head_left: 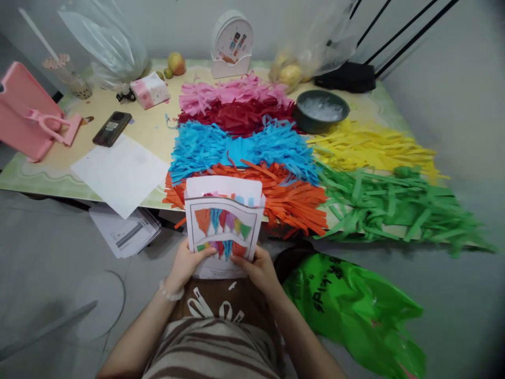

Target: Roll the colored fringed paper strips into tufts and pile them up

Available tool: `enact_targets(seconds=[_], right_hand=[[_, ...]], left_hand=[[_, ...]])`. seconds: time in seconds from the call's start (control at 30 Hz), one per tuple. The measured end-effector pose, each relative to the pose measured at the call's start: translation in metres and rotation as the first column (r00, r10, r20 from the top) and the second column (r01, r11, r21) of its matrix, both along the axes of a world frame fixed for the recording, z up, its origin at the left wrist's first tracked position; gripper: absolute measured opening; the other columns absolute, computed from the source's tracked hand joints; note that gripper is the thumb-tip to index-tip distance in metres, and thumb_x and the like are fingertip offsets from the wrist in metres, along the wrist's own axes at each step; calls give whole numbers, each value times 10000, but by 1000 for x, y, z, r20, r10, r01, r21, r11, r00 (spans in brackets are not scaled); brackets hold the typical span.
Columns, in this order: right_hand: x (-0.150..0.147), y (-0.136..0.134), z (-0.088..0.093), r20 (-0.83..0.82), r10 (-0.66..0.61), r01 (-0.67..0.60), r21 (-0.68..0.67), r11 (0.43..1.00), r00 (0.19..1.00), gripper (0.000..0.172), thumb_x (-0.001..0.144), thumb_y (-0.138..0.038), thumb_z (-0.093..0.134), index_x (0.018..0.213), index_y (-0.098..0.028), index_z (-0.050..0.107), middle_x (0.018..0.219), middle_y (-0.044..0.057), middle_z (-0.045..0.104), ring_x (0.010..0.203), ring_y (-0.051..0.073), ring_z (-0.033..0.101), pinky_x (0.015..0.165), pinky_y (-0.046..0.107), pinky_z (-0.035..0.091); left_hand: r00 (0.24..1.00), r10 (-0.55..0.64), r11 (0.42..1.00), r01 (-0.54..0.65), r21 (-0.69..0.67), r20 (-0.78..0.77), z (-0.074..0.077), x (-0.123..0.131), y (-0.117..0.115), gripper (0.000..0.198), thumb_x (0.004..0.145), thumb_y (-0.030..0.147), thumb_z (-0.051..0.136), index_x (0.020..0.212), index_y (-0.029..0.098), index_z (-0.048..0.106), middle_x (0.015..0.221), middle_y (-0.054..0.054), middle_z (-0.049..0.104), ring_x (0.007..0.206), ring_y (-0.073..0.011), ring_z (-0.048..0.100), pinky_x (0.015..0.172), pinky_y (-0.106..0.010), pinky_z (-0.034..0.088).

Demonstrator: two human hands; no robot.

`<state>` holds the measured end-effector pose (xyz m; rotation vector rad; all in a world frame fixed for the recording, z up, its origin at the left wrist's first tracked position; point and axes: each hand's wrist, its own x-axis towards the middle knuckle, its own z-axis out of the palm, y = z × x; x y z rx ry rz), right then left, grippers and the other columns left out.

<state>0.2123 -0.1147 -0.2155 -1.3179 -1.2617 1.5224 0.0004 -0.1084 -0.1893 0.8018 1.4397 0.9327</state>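
Observation:
I hold a stack of white paper sheets (223,221) upright over my lap; the front sheet shows a printed picture with coloured paper pieces stuck on it. My left hand (186,263) grips the stack's lower left corner, thumb on the front. My right hand (258,268) grips the lower right corner the same way. Just beyond the sheets, on the low table (71,173), lie heaps of cut paper strips: orange (292,202), blue (240,147), dark red (240,116), pink (229,89), yellow (371,147) and green (398,205).
A dark bowl (321,110) with white content stands behind the strips. Blank white paper (120,171), a phone (112,128), a pink stand (29,118), a small box (150,89), fruit and plastic bags lie on the table. A green plastic bag (351,305) lies on the floor at my right.

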Motion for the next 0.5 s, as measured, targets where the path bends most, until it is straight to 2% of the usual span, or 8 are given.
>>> enact_targets(seconds=[0.1, 0.2, 0.23, 0.3, 0.37, 0.4, 0.43, 0.5], right_hand=[[30, 16, 35, 130, 41, -60, 144, 988, 991, 435, 728, -453, 779, 1070, -188, 739, 1061, 97, 762, 954, 282, 712, 839, 403, 582], [59, 39, 94, 425, -165, -38, 429, 902, 890, 395, 869, -399, 659, 1230, -239, 675, 1204, 95, 714, 1066, 265, 679, 919, 398, 537], [62, 46, 111, 477, -108, -133, 444, 886, 872, 335, 902, -400, 617, 1190, -252, 699, 1171, 84, 727, 1055, 262, 682, 911, 382, 532], [55, 61, 134, 531, 220, -433, 318, 843, 819, 302, 942, -436, 540, 1071, -262, 751, 1030, 52, 763, 908, 232, 710, 800, 325, 547], [36, 71, 138, 454, 597, -704, 101, 703, 661, 392, 972, -471, 457, 971, -249, 780, 895, 24, 767, 759, 193, 699, 682, 277, 539], [27, 75, 134, 394, 715, -783, 21, 622, 578, 449, 978, -492, 427, 917, -234, 789, 823, 16, 760, 691, 178, 682, 629, 261, 529], [18, 78, 128, 343, 775, -819, -28, 573, 531, 498, 973, -521, 418, 848, -216, 792, 743, 12, 745, 622, 164, 657, 579, 249, 517], [8, 80, 116, 286, 778, -803, -44, 594, 560, 556, 922, -595, 481, 652, -198, 761, 565, -2, 677, 476, 135, 581, 466, 232, 468]], left_hand=[[974, -119, 993, 121, -1, -191, 2, -13, 0, 435, 581, 342, 857, 941, 126, 746, 968, -99, 775, 905, -287, 697, 865, -376, 536], [912, -277, 956, 294, 14, -302, 3, -24, -5, 374, 616, 341, 843, 925, 149, 755, 925, -74, 776, 871, -282, 688, 846, -368, 534], [899, -319, 939, 342, 28, -299, 3, -25, -8, 371, 636, 337, 835, 951, 158, 754, 939, -67, 776, 871, -276, 686, 845, -361, 534], [882, -374, 912, 405, 57, -285, 3, -25, -13, 384, 667, 331, 822, 1008, 173, 746, 967, -57, 773, 869, -262, 681, 836, -345, 534], [862, -414, 889, 452, 74, -292, 2, -22, -18, 385, 686, 337, 814, 1030, 181, 740, 964, -49, 768, 847, -247, 671, 806, -326, 532], [848, -437, 875, 478, 78, -299, 2, -21, -19, 386, 686, 339, 816, 1030, 182, 740, 959, -47, 765, 839, -241, 666, 792, -316, 528], [833, -463, 859, 506, 78, -304, 1, -20, -21, 387, 686, 340, 818, 1031, 183, 739, 955, -46, 762, 836, -237, 662, 782, -307, 522], [805, -513, 828, 556, 76, -298, -2, -19, -23, 397, 691, 341, 818, 1047, 185, 736, 966, -48, 756, 850, -236, 659, 783, -297, 512]])
